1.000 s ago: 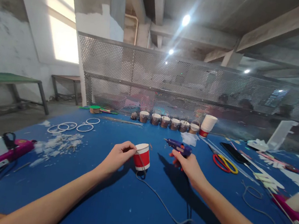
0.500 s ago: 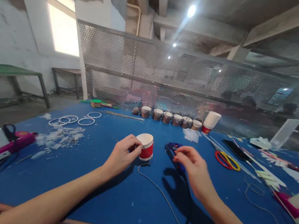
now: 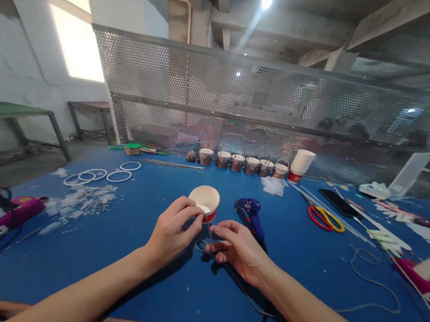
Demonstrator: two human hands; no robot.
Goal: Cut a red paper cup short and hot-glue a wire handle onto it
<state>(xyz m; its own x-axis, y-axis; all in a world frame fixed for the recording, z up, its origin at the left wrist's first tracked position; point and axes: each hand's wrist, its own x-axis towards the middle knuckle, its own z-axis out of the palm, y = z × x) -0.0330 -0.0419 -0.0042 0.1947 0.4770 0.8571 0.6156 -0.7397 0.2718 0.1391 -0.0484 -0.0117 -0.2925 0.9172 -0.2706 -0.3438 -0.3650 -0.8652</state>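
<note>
A red and white paper cup (image 3: 205, 194) is on the blue table, tilted so that its open mouth faces me. At its near rim, my left hand (image 3: 175, 229) is closed with thumb and fingertips on the edge. A thin grey cord (image 3: 209, 229) runs down from the rim, and my right hand (image 3: 243, 250) pinches it just right of and below the cup. Some of the cord loops under the right fingers and trails toward the table's front. Behind the right hand lies a blue glue gun (image 3: 252, 215), touched by neither hand.
Several brown-wrapped cups (image 3: 237, 162) line the back beside stacked paper cups (image 3: 301, 164). Scissors (image 3: 325, 219) and a phone (image 3: 340, 202) lie right. White rings (image 3: 119, 175), scraps (image 3: 80, 199) and a magenta power strip (image 3: 4, 221) are left. A perforated metal screen (image 3: 224, 89) stands behind.
My right hand has moved left and down to the cord near the cup, leaving the glue gun in plain view. The cup has tipped toward me, with my left hand still at it.
</note>
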